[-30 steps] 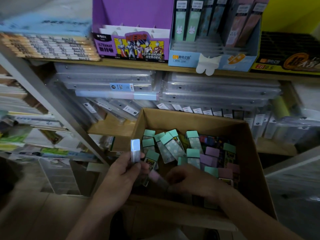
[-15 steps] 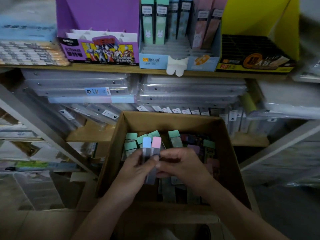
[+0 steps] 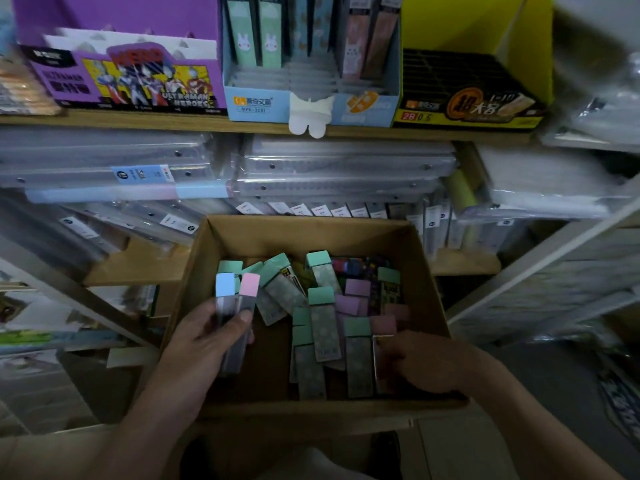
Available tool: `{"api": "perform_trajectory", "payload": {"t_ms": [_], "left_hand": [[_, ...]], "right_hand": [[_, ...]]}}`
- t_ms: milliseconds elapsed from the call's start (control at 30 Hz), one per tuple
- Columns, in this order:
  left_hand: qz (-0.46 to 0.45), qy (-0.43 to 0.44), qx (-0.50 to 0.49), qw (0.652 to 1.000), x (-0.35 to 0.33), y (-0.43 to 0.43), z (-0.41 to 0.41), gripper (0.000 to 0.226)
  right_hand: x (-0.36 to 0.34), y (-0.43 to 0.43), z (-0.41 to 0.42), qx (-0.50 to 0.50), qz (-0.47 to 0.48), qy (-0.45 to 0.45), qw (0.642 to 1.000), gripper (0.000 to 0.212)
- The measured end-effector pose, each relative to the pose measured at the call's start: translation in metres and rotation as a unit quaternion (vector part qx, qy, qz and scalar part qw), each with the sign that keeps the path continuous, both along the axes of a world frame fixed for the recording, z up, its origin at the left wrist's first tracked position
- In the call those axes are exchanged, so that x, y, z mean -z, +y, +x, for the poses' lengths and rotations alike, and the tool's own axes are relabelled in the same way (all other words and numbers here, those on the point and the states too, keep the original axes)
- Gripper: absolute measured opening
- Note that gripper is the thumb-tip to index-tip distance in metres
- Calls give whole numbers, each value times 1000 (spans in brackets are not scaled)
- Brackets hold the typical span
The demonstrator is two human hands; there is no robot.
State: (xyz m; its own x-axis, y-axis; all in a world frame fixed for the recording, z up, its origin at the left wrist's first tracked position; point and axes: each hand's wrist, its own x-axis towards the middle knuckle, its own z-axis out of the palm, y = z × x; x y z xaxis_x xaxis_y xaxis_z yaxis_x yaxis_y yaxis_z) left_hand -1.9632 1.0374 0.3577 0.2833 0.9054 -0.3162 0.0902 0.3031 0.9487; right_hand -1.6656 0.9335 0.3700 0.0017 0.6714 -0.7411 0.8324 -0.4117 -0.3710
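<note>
Cardboard makes up the box (image 3: 304, 237), open at the top and standing in front of the shelf (image 3: 464, 265); the left hand (image 3: 204, 341) hovers over the box's left side and grips two slim packs side by side, thumb across their fronts; the blue pack (image 3: 225, 285) is on the side nearer the box's left wall, the pink pack (image 3: 249, 284) touches it on the side toward the box's middle, and both stand nearly upright with their coloured caps up; their lower ends are hidden behind the fingers.

The right hand (image 3: 429, 365) is down inside the box at its near right corner, fingers curled round a pale pack (image 3: 376, 355) that stands on edge against the other packs; the light is dim, so the grip shows only roughly.

Inside the box, green packs (image 3: 322, 296) lie in a loose heap across the middle, some flat and some tilted; purple packs (image 3: 356, 287) lie toward the right wall, partly under the green ones; a patch of bare floor shows in the near left part of the box.

Behind the box, clear folders (image 3: 329, 168) are stacked on the shelf; above the box stand a purple display (image 3: 121, 74), a blue display (image 3: 311, 98) and a yellow display (image 3: 467, 98) in a row.
</note>
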Motion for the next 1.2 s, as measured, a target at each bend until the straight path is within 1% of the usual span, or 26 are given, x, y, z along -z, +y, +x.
{"api": "perform_trajectory", "payload": {"t_ms": [33,100,267,367,467,567,633,700,800,900,967,1033,1133,1200], "left_hand": [[1,-2,3,1000,0,0,-1,14],[3,-8,9,1000,-2,-1,-2,15],[-14,-53,-6,998,3,3,-9,21],[-19,-69,-14,997,3,5,-13,21],[-6,-70,-34,997,0,5,-15,21],[2,-66,-63,996,-2,5,-18,20],[-2,-69,-70,995,-4,4,-20,20],[-6,-71,-73,995,-5,3,-21,20],[-17,-76,-82,994,-6,1,-22,23],[-12,-84,-81,993,-8,0,-21,23],[-8,-80,-78,994,-9,-1,-19,20],[-11,-77,-65,995,-9,-2,-18,20],[-16,-77,-40,996,-11,-3,-15,21],[-17,-81,-33,996,-13,-3,-12,16]], "right_hand": [[2,0,-2,-7,-26,-4,1000,32],[8,-1,-8,-14,-45,4,999,38],[14,-4,-13,-13,-18,55,998,28],[8,2,-19,-39,5,83,996,23],[5,15,-37,-81,35,100,991,27],[8,27,-59,-109,15,127,986,35],[10,34,-70,-111,11,144,983,35],[12,41,-79,-88,32,165,982,36],[18,50,-91,-22,46,195,979,49],[24,55,-103,-34,40,193,980,56],[26,55,-108,-60,34,192,979,51],[26,54,-108,-47,48,203,977,45],[21,53,-101,45,114,231,965,37],[15,54,-92,123,164,254,945,33]]}}
